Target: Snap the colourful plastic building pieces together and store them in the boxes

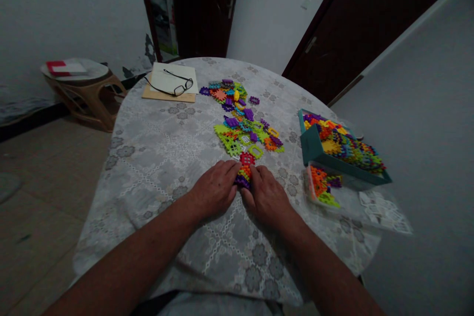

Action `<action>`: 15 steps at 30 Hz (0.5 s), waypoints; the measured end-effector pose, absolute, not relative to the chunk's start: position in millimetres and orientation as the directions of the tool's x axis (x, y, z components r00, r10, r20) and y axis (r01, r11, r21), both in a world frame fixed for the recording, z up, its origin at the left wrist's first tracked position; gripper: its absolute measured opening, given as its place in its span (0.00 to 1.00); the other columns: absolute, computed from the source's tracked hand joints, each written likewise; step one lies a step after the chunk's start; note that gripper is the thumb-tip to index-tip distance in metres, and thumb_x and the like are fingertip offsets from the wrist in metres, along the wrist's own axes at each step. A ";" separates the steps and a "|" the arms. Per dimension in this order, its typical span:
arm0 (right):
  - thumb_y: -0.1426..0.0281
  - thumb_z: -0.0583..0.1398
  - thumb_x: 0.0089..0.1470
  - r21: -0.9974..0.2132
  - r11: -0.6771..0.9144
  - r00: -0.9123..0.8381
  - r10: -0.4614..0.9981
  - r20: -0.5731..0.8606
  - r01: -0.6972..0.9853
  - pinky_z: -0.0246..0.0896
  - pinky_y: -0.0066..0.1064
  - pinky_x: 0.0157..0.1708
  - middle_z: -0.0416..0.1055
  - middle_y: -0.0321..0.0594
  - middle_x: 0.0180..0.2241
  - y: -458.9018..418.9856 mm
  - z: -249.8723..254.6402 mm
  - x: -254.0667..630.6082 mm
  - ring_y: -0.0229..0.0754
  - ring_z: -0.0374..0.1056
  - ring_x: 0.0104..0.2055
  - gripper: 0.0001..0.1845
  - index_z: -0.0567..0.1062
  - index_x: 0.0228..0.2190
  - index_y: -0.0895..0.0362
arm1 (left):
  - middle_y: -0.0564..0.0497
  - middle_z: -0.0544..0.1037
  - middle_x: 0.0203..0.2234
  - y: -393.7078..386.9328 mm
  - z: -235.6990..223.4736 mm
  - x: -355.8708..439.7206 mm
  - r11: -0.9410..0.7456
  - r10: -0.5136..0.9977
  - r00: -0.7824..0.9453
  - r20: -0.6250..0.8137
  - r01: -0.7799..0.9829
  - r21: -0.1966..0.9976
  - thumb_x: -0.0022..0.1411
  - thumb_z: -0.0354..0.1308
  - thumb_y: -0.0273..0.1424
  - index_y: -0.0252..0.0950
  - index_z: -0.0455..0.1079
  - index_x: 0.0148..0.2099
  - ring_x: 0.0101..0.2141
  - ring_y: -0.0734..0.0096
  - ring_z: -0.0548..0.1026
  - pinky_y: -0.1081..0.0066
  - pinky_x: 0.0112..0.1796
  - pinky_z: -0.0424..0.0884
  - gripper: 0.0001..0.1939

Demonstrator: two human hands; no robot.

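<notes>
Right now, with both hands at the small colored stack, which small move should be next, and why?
Probably a gentle squeeze of the colored stack between the left hand and right hand. Fingers are at both its sides, and the red piece sits close at its far end, so pushing forward might disturb it.

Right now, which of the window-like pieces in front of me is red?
The red piece just beyond the multicoloured stack between your left hand and right hand; the green window piece lies farther away.
</notes>
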State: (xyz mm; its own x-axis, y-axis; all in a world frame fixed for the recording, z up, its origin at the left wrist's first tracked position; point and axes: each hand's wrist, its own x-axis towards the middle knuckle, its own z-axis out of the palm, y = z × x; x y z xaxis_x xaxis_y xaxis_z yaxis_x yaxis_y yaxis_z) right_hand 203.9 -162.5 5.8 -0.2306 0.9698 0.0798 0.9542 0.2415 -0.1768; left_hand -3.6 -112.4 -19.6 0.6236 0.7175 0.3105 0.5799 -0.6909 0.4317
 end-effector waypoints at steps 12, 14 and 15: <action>0.64 0.67 0.66 -0.358 0.358 -0.279 0.926 0.254 0.862 0.77 0.53 0.56 0.71 0.53 0.57 -156.3 -4.5 211.7 0.59 0.73 0.58 0.30 0.68 0.66 0.53 | 0.39 0.73 0.65 -109.6 -19.5 -10.9 -0.682 0.716 0.601 0.356 0.493 0.539 0.70 0.56 0.24 0.40 0.63 0.72 0.65 0.50 0.72 0.44 0.68 0.71 0.30; 0.66 0.67 0.66 -0.404 0.391 -0.297 0.914 0.276 0.827 0.75 0.54 0.60 0.69 0.54 0.61 -155.8 -2.2 212.7 0.59 0.71 0.63 0.33 0.67 0.68 0.52 | 0.39 0.74 0.65 -108.9 -20.3 -12.2 -0.678 0.715 0.607 0.346 0.481 0.556 0.70 0.57 0.24 0.41 0.63 0.72 0.66 0.50 0.72 0.45 0.69 0.70 0.30; 0.66 0.67 0.65 -0.425 0.398 -0.299 0.912 0.282 0.813 0.75 0.54 0.61 0.69 0.54 0.63 -155.3 -1.4 212.0 0.59 0.70 0.64 0.34 0.66 0.68 0.52 | 0.39 0.74 0.65 -108.5 -21.3 -12.8 -0.673 0.717 0.610 0.338 0.480 0.563 0.70 0.57 0.24 0.41 0.62 0.73 0.66 0.50 0.71 0.45 0.69 0.69 0.31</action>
State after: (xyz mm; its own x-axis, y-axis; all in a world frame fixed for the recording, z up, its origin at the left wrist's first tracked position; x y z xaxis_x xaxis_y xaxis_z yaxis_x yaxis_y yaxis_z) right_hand 212.0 -155.3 -1.4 -0.2995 0.9116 0.2818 0.8131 0.3983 -0.4245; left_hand -12.8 -108.5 -21.3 0.6100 0.7167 0.3380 0.4796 -0.6734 0.5625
